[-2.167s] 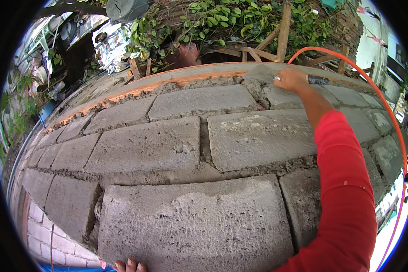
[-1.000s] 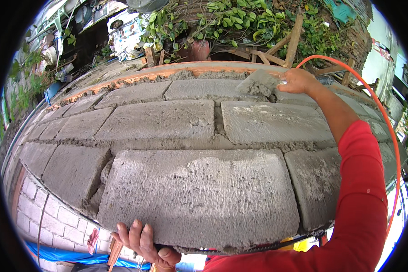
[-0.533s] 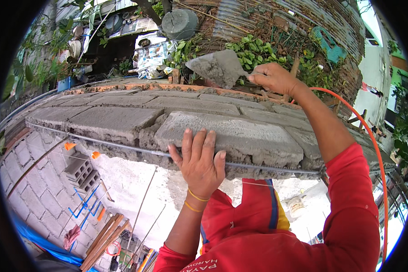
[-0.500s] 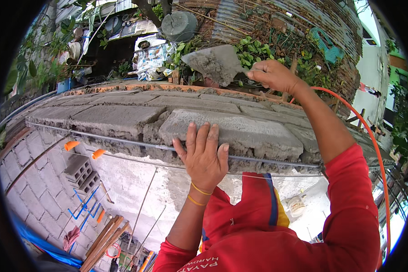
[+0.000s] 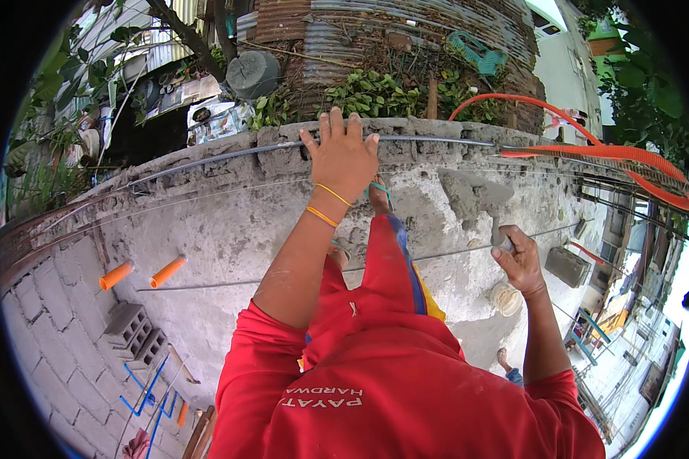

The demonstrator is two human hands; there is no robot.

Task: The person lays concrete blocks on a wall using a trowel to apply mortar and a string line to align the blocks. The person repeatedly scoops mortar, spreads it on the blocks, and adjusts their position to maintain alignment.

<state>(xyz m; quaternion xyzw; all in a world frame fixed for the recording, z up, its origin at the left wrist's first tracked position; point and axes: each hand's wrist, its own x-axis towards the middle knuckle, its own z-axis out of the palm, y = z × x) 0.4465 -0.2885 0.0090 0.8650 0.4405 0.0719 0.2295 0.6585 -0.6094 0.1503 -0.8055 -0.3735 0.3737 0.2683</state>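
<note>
My left hand (image 5: 343,159), with two yellow bands at the wrist, lies spread on the top edge of a rough concrete-block wall (image 5: 413,131), beside a thin metal rod (image 5: 429,140) along that edge. Lower at the right, my right hand (image 5: 522,258) is closed on the handle of a trowel (image 5: 471,195), whose blade carries grey mortar. A thin line of string crosses below the rod. Beneath my arms show my red clothes and my sandalled feet against pale, stained concrete.
Orange corrugated hose (image 5: 651,172) loops along the wall's right end. Orange pipe stubs (image 5: 168,271), hollow blocks (image 5: 134,333) and blue pipes lie lower left. A whitish bucket (image 5: 505,298) and another person's foot (image 5: 504,359) are lower right. Beyond the wall are corrugated roofing (image 5: 337,38), plants and a grey tub (image 5: 253,75).
The view has tipped further down, showing more of my legs and the pale concrete. My right hand and trowel have dropped from above the wall to my right side. My left hand remains on the edge.
</note>
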